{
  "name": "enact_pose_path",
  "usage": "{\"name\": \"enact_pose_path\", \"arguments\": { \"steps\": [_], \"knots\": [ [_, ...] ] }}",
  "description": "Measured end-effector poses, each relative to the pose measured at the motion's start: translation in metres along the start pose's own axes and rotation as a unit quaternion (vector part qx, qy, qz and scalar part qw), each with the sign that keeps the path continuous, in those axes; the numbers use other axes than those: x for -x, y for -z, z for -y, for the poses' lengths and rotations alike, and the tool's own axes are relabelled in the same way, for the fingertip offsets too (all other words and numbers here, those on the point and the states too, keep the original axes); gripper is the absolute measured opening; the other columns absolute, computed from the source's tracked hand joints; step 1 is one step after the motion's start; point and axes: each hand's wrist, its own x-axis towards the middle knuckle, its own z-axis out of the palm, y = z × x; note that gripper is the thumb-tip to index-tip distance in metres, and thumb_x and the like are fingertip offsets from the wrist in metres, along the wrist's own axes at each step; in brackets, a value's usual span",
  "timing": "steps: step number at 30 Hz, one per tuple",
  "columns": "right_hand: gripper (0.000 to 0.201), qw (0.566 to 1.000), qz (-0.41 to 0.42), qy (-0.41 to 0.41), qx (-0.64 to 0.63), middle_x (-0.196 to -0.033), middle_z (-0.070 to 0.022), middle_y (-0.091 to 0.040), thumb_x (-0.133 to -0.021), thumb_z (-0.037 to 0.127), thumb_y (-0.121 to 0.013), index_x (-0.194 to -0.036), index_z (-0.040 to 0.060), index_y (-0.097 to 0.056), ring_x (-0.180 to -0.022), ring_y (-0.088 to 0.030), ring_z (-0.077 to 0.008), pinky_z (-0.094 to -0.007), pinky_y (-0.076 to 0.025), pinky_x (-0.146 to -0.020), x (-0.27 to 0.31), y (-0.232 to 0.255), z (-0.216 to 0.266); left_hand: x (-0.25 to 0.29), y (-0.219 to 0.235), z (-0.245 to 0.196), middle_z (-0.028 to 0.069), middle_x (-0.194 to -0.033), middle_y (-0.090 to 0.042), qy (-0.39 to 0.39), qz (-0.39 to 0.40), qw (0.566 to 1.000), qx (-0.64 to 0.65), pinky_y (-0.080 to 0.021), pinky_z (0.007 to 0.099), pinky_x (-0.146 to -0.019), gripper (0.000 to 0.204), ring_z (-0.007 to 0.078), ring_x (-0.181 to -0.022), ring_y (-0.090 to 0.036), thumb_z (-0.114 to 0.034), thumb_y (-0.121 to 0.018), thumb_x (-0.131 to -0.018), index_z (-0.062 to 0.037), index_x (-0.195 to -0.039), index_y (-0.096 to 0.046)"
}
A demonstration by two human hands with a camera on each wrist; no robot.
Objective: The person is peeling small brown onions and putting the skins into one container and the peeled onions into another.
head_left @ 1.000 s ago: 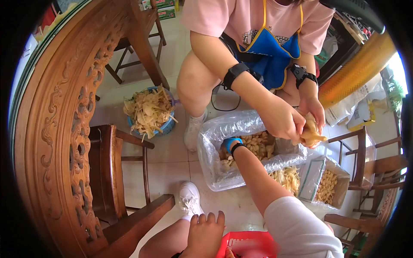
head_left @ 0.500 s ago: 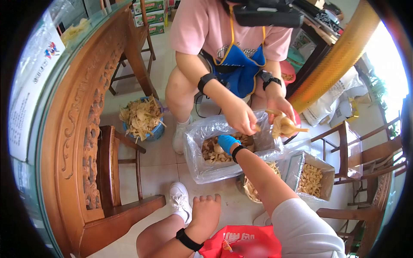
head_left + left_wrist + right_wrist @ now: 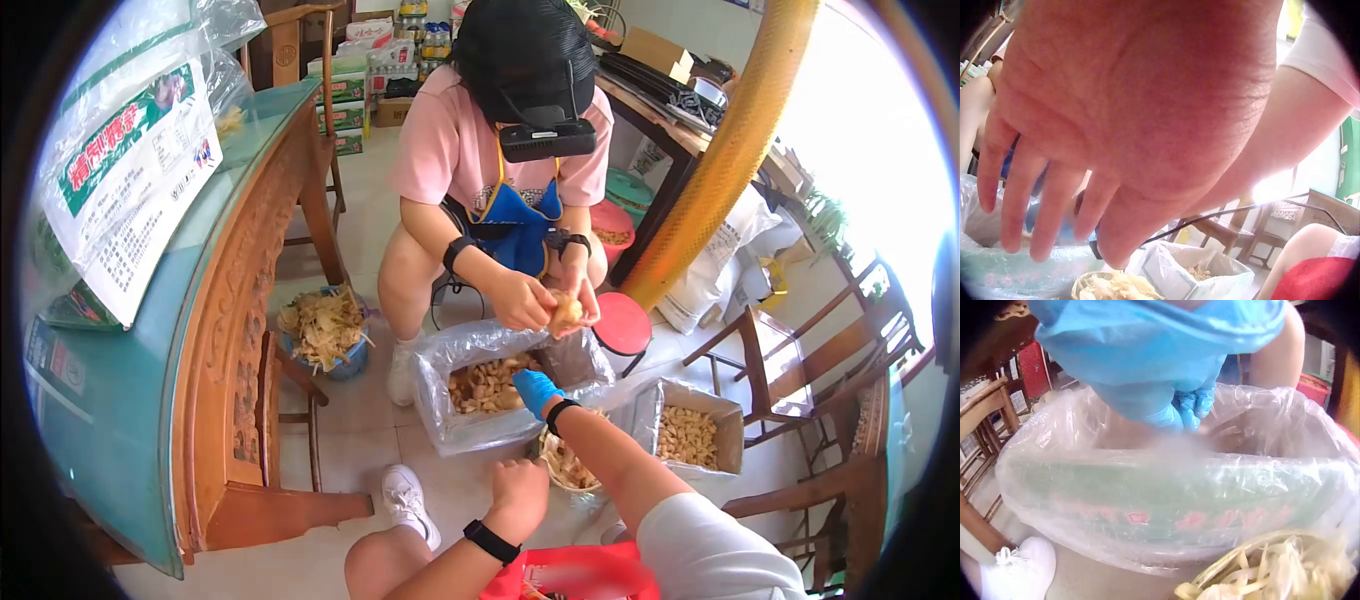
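Observation:
My right hand [image 3: 537, 390], in a blue glove, is over the plastic-lined box [image 3: 462, 432] of pale garlic pieces [image 3: 480, 388]. In the right wrist view the gloved fingers [image 3: 1190, 412] bend down inside the box; whether they grip anything is hidden by blur and the glove. A larger pale bulb [image 3: 509, 399] lies beside the fingers. My bare left hand [image 3: 520, 492] hangs above the floor, holding nothing; in the left wrist view its palm [image 3: 1141, 119] shows with fingers loosely extended. Across the box, a person in a blue apron holds a garlic bulb [image 3: 566, 314] between both hands.
A basket of peelings [image 3: 566, 466] stands in front of the box, and a lined carton of cloves [image 3: 688, 436] to its right. At left are a tub of husks [image 3: 325, 332] and a glass-topped table [image 3: 130, 300]. A red stool [image 3: 622, 324] and wooden chairs stand at right.
The head view has tilted up and shows more of the room. The person opposite has brought both hands together at the bulb. My right hand stays at the box; my left stays raised near my lap.

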Motion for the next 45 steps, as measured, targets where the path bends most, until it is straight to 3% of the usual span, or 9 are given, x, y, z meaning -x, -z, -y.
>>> {"name": "enact_pose_path", "arguments": {
  "steps": [3, 10, 12, 13, 22, 24, 37, 42, 45],
  "knots": [
    [0.01, 0.953, 0.19, 0.106, 0.209, -0.088, -0.0129, -0.066, -0.079, 0.01, -0.061, -0.085, 0.0073, -0.069, -0.089, -0.064, -0.0251, -0.0334, -0.053, -0.074, 0.007, 0.013, 0.004, -0.003, 0.01, -0.002, 0.0089, -0.087, -0.066, -0.01, -0.009, 1.0, 0.025, -0.046, 0.0375, -0.076, 0.014, 0.025, -0.088, -0.064, -0.011, -0.056, -0.079, -0.0101, -0.092, -0.062],
    [0.02, 0.956, 0.164, 0.226, 0.095, -0.097, -0.0113, -0.067, -0.082, 0.015, -0.061, -0.096, 0.0012, -0.065, -0.088, -0.062, -0.0277, -0.0314, -0.049, -0.081, -0.005, 0.004, -0.017, -0.003, 0.004, 0.005, 0.0108, -0.086, -0.065, 0.016, -0.032, 0.999, 0.027, -0.045, 0.0418, -0.076, 0.017, 0.0274, -0.086, -0.063, -0.012, -0.055, -0.079, -0.0068, -0.094, -0.058],
    [0.02, 0.964, 0.111, 0.009, -0.24, -0.099, -0.0096, -0.066, -0.083, 0.016, -0.061, -0.097, 0.0015, -0.064, -0.088, -0.061, -0.0232, -0.0301, -0.048, -0.081, -0.004, 0.005, -0.003, -0.001, 0.008, 0.005, 0.0106, -0.087, -0.065, 0.018, -0.017, 0.999, 0.02, -0.045, 0.0413, -0.077, 0.017, 0.0269, -0.086, -0.063, -0.013, -0.055, -0.079, -0.0068, -0.095, -0.057],
    [0.021, 0.818, 0.04, -0.213, -0.533, -0.101, -0.0078, -0.066, -0.084, 0.017, -0.06, -0.097, 0.0017, -0.063, -0.088, -0.06, -0.0186, -0.0287, -0.046, -0.081, -0.001, 0.005, 0.004, 0.0, 0.012, 0.005, 0.0092, -0.089, -0.065, 0.021, -0.006, 1.0, 0.009, -0.044, 0.0399, -0.077, 0.016, 0.0252, -0.088, -0.063, -0.013, -0.054, -0.08, -0.0085, -0.095, -0.059],
    [0.026, 0.418, -0.098, -0.253, -0.867, -0.106, -0.0077, -0.06, -0.089, 0.03, -0.054, -0.103, 0.0078, -0.057, -0.09, -0.057, -0.0226, -0.035, -0.048, -0.082, -0.039, 0.008, 0.015, -0.003, 0.001, 0.005, 0.0083, -0.086, -0.064, 0.017, 0.028, 0.999, -0.027, -0.044, 0.04, -0.073, 0.017, 0.0247, -0.084, -0.063, -0.013, -0.053, -0.08, -0.0091, -0.096, -0.058],
    [0.035, 0.207, -0.101, -0.277, -0.933, -0.109, -0.0113, -0.058, -0.09, 0.036, -0.053, -0.109, 0.0068, -0.054, -0.094, -0.057, -0.0263, -0.0406, -0.047, -0.089, -0.042, 0.015, 0.023, -0.003, 0.0, 0.005, 0.0083, -0.085, -0.064, 0.013, 0.023, 0.999, -0.031, -0.044, 0.0401, -0.072, 0.017, 0.0245, -0.083, -0.063, -0.013, -0.053, -0.08, -0.0092, -0.096, -0.058],
    [0.041, -0.071, 0.019, -0.285, -0.956, -0.107, -0.016, -0.058, -0.095, 0.037, -0.037, -0.109, 0.0015, -0.053, -0.103, -0.053, -0.033, -0.0524, -0.044, -0.091, -0.019, -0.009, 0.023, -0.009, 0.002, 0.006, 0.0087, -0.083, -0.063, 0.019, 0.029, 0.999, -0.023, -0.044, 0.0394, -0.072, 0.018, 0.0251, -0.082, -0.062, -0.012, -0.054, -0.079, -0.0084, -0.096, -0.057],
    [0.04, -0.054, 0.019, -0.293, -0.954, -0.099, -0.0131, -0.062, -0.093, 0.038, -0.04, -0.102, 0.0024, -0.057, -0.094, -0.058, -0.0297, -0.0466, -0.046, -0.087, -0.019, -0.029, 0.016, -0.011, 0.0, 0.004, 0.0087, -0.082, -0.063, 0.02, 0.029, 0.999, -0.007, -0.043, 0.0384, -0.072, 0.018, 0.025, -0.082, -0.062, -0.011, -0.053, -0.079, -0.008, -0.096, -0.057],
    [0.027, 0.204, 0.044, -0.34, -0.917, -0.089, -0.0095, -0.064, -0.088, 0.031, -0.05, -0.096, 0.0068, -0.058, -0.085, -0.059, -0.0263, -0.0404, -0.049, -0.075, -0.016, -0.02, 0.017, -0.013, -0.001, 0.003, 0.0088, -0.082, -0.063, 0.016, 0.018, 1.0, -0.01, -0.043, 0.0382, -0.071, 0.018, 0.0247, -0.082, -0.062, -0.011, -0.053, -0.079, -0.0079, -0.096, -0.058]
  ]
}}
